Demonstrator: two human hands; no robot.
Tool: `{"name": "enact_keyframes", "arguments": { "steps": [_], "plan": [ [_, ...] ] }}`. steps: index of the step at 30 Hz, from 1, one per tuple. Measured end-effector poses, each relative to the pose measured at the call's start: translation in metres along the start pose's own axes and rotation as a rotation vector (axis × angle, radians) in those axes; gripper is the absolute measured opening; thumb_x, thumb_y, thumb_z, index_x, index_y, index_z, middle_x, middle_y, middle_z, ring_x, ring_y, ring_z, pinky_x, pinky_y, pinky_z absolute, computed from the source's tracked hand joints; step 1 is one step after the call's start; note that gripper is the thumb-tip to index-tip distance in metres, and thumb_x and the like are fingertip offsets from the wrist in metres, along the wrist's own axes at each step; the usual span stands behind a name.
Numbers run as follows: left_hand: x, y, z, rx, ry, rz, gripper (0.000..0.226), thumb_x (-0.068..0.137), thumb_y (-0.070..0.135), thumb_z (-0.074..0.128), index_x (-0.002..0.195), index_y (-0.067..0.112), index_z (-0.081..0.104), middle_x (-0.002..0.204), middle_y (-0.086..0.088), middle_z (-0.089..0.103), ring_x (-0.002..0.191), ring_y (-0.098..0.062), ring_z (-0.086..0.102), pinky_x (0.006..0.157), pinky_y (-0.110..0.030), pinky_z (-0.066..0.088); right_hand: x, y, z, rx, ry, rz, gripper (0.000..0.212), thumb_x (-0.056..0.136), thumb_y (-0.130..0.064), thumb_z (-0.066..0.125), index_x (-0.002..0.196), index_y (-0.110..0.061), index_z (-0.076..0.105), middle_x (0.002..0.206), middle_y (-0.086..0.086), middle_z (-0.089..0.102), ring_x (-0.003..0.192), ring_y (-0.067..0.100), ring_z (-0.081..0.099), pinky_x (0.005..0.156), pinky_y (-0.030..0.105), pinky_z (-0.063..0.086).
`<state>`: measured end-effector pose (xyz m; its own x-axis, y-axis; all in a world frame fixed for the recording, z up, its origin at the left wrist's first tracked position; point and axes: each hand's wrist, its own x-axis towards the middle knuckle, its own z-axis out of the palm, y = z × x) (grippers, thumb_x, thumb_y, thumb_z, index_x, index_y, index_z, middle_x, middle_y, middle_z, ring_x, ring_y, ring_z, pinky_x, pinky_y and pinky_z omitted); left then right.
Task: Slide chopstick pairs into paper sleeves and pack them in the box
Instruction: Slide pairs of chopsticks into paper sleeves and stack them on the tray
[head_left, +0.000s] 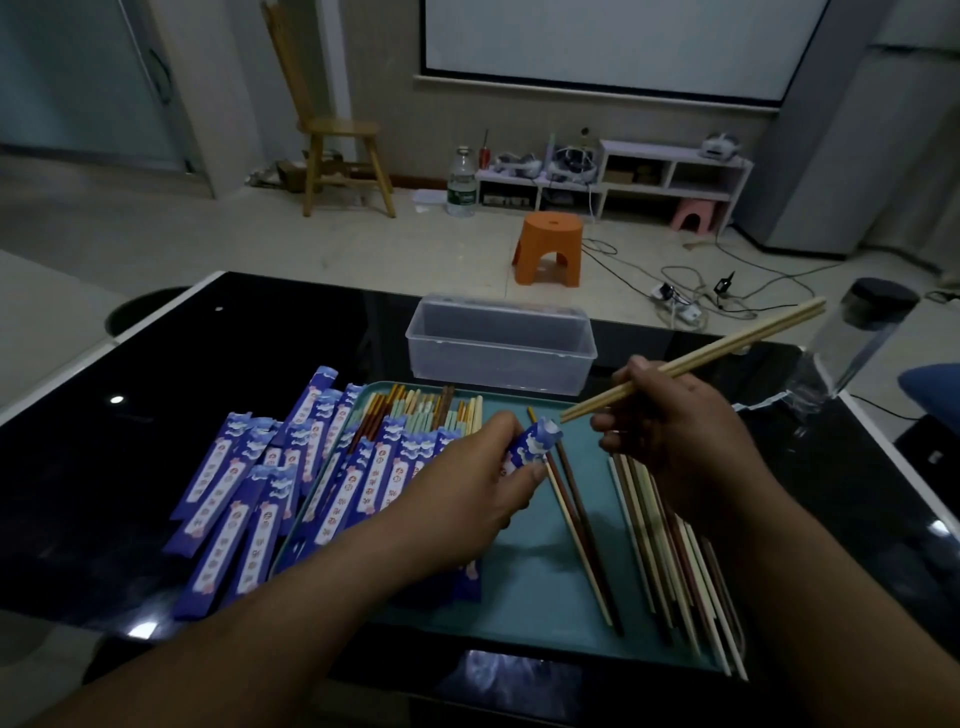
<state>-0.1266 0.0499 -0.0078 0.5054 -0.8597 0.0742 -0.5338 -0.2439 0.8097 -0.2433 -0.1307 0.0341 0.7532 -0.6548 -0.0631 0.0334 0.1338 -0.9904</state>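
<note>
My tray (524, 587) mid-table, box (498, 343) behind, heap of sleeves (234, 493) to the left.

The tray lay in the lower middle of the frame on the table (260, 353), the box just behind its far edge. The heap of sleeves spread across the tray's left edge onto the table. Along the tray's right side lay loose chopsticks (675, 561), in its middle two single chopsticks (582, 525). Over the tray my left hand (467, 483) held one sleeve (535, 441), left of my right hand (670, 431), whose chopstick pair (727, 353) pointed toward the upper right.

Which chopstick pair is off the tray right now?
The pale wooden pair gripped in the right hand, held in the air; the rest lie on the teal tray.
</note>
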Motion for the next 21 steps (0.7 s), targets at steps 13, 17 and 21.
{"name": "enact_keyframes", "arguments": {
  "steps": [13, 17, 21],
  "plan": [
    [0.001, 0.009, -0.001, -0.475, -0.17, -0.186, 0.007, 0.108, 0.024, 0.054, 0.108, 0.018, 0.057, 0.095, -0.016, 0.074, 0.067, -0.026, 0.068, 0.067, -0.04, 0.057, 0.0, 0.034, 0.015, -0.26, -0.33, 0.171, 0.031, 0.104, -0.036, 0.058, 0.113, -0.012, 0.075, 0.104, 0.016, 0.076, 0.091, 0.028, 0.07, 0.078, 0.042, 0.052],
    [-0.004, 0.011, 0.003, -0.565, -0.207, -0.261, 0.011, 0.109, 0.02, 0.052, 0.104, 0.01, 0.054, 0.092, -0.014, 0.074, 0.064, -0.024, 0.064, 0.067, -0.039, 0.053, 0.008, 0.029, 0.013, -0.237, -0.069, 0.118, 0.038, 0.106, -0.045, 0.05, 0.113, -0.014, 0.071, 0.096, 0.012, 0.07, 0.088, 0.025, 0.067, 0.072, 0.037, 0.049],
    [-0.006, 0.012, 0.004, -0.594, -0.245, -0.292, 0.011, 0.109, 0.02, 0.052, 0.102, 0.011, 0.054, 0.09, -0.011, 0.073, 0.063, -0.021, 0.062, 0.064, -0.033, 0.054, 0.011, 0.023, 0.003, -0.15, 0.026, 0.084, 0.033, 0.106, -0.038, 0.052, 0.105, -0.01, 0.07, 0.081, 0.004, 0.067, 0.081, 0.021, 0.062, 0.068, 0.034, 0.046]
  ]
}}
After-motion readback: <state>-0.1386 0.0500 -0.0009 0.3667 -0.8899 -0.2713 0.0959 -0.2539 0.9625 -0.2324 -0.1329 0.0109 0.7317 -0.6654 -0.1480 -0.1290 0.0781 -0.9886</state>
